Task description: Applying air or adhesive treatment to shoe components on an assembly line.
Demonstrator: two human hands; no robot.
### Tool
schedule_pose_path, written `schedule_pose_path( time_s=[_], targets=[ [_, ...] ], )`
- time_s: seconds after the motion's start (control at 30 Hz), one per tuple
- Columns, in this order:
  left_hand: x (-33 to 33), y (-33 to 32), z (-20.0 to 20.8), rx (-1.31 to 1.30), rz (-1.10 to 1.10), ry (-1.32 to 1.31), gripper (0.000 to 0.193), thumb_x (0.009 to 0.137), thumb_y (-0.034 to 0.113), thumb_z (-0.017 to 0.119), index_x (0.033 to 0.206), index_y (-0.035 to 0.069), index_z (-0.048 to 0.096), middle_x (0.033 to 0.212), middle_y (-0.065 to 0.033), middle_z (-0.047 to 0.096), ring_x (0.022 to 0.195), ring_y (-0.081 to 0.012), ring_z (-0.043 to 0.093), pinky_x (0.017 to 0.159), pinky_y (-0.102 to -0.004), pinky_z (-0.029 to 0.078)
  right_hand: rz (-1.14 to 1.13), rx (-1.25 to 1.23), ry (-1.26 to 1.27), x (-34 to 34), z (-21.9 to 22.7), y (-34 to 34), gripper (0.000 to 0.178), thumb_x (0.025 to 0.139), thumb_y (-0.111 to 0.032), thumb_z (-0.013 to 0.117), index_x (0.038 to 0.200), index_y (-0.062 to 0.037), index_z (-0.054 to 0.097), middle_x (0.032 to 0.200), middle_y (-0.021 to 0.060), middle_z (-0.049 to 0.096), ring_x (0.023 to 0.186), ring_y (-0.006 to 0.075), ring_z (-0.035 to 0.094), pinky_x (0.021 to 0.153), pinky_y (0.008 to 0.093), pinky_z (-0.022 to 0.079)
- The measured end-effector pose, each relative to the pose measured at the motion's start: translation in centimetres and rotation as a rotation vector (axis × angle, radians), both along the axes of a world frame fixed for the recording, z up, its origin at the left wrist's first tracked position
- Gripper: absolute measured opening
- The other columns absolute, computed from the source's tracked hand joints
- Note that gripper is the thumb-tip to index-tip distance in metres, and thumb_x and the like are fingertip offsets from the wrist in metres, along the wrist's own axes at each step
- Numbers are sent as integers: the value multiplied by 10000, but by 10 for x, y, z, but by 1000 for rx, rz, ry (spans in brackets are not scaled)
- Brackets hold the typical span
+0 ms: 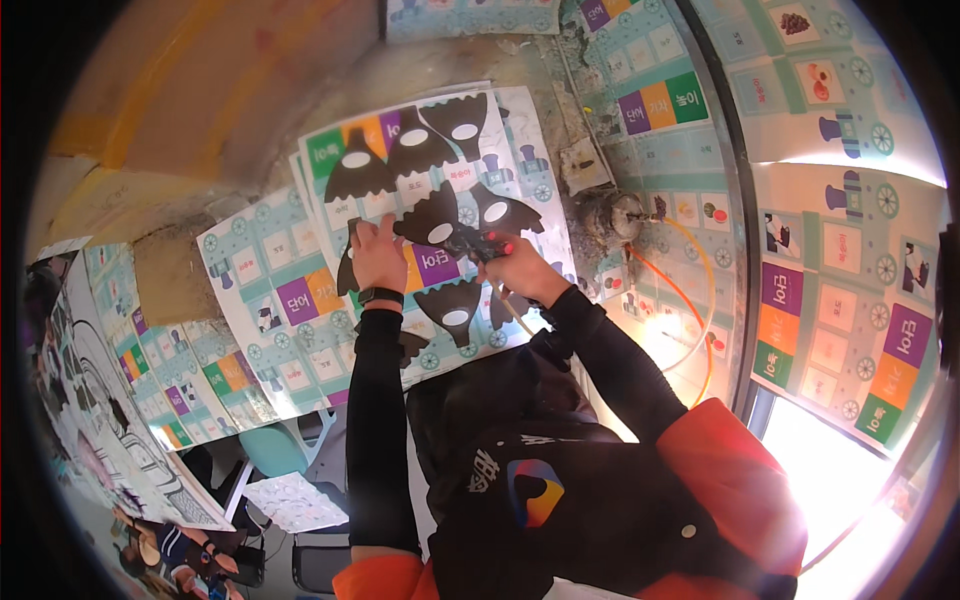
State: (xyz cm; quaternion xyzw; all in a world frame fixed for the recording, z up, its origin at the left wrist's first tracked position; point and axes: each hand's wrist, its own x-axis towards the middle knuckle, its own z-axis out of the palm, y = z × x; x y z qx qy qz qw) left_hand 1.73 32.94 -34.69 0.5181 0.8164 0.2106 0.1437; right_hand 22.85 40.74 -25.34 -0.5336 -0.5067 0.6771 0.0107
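Note:
Several black cut-out pieces, with scalloped edges and a white oval in each, lie on printed sheets. My left hand rests fingers down beside a black piece, its fingers apart. In my right hand is a dark handheld tool with red parts, its exact kind unclear. The front of this tool reaches over a black piece in the middle of the sheets. A pale hose or cord runs below my right hand.
A round metal fitting with an orange hose stands right of the sheets. More printed sheets hang at the right. At lower left are a teal chair and another person.

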Motion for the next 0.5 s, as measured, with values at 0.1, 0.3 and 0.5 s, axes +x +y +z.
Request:
schedule_pose_path(
  time_s=[0.1, 0.3, 0.5],
  targets=[
    [-12, -22, -24, -13, -47, -48, 391, 885, 203, 607, 1270, 257, 569, 918, -117, 536, 856, -332, 601, 708, -447, 512, 58, 63, -47, -18, 1, -5, 381, 733, -57, 578, 1110, -10, 596, 781, 126, 653, 629, 186, 641, 488, 327, 514],
    [-17, -26, -32, -83, -180, -93, 512, 898, 166, 568, 1379, 323, 488, 931, -109, 507, 866, -322, 592, 723, -441, 519, 30, 144, -74, -28, -11, -2, 369, 757, -82, 539, 1113, -12, 603, 695, 133, 636, 608, 203, 643, 552, 324, 498],
    [-16, -27, -30, -61, -204, -122, 522, 893, 155, 569, 1388, 298, 482, 938, -116, 503, 895, -319, 576, 755, -432, 513, 147, 106, -159, -29, -8, -2, 356, 765, -94, 526, 1099, -10, 618, 745, 162, 650, 629, 215, 651, 600, 344, 496]
  ],
)
